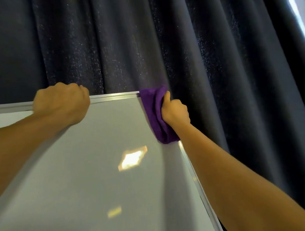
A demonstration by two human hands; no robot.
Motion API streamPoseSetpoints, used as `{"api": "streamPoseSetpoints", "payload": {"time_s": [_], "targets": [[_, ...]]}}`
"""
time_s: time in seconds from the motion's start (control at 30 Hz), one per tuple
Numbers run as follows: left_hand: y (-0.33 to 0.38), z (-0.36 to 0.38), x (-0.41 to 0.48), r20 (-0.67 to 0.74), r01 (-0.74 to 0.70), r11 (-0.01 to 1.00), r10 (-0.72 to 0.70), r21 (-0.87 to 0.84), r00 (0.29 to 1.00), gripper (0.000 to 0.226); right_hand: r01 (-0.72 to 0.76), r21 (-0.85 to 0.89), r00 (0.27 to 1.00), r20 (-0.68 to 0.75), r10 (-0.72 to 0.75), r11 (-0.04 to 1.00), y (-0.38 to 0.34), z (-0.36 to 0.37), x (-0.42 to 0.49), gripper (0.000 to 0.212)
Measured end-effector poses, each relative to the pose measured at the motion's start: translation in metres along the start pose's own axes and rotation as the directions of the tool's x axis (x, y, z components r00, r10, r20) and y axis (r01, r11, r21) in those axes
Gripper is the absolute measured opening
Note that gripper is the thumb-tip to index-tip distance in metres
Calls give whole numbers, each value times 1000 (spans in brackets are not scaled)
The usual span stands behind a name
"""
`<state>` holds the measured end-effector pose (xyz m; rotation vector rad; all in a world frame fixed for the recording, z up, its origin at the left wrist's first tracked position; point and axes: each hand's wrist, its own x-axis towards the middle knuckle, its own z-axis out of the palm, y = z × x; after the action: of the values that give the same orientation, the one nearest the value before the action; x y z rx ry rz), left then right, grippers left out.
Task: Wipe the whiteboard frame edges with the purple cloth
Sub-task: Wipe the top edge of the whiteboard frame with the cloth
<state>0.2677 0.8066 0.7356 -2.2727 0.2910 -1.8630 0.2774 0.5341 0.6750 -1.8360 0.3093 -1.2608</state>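
Fingers [167,97] of the right hand [175,111] are clamped on the purple cloth [154,115], the thumb pointing up along its folds and the rest wrapped behind, out of sight. That cloth is pressed over the top right corner of the whiteboard frame [114,96], covering the spot where the top rail meets the right-hand rail, and it hangs down along the right edge in a bunched, folded strip — its lower end lies against the rail just beside the forearm.

On the other side, the left hand [61,103] is curled into a closed grip over the top rail, knuckles toward the camera, fingertips hidden behind the board's upper edge. It sits well apart from the cloth, with a bare stretch of silver rail between the two hands.

Both forearms reach up from the bottom corners of the view. The whiteboard [89,168] has a pale grey, glossy surface with nothing written on it; two bright reflections of lights show on it, one near the middle and a smaller one lower down. Behind the board hangs a dark blue curtain [177,38] in heavy vertical folds, and a strip of daylight shows at the far right edge.
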Motion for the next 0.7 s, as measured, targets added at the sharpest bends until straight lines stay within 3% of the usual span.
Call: {"api": "streamPoseSetpoints", "payload": {"time_s": [0.13,0.33,0.7], "targets": [[1,0,-2,-5,-43,999,43,34,999,18,1,-2,1000,13,-1,1000,21,-4,-24,75],[2,-10,-4,-13,8,1000,-9,-15,1000,21,45,53,998,36,-47,998,48,-13,-52,74],[4,-16,-6,14,-14,1000,14,-13,1000,19,-4,73,1000,22,2,997,106,-23,-115,68]]}}
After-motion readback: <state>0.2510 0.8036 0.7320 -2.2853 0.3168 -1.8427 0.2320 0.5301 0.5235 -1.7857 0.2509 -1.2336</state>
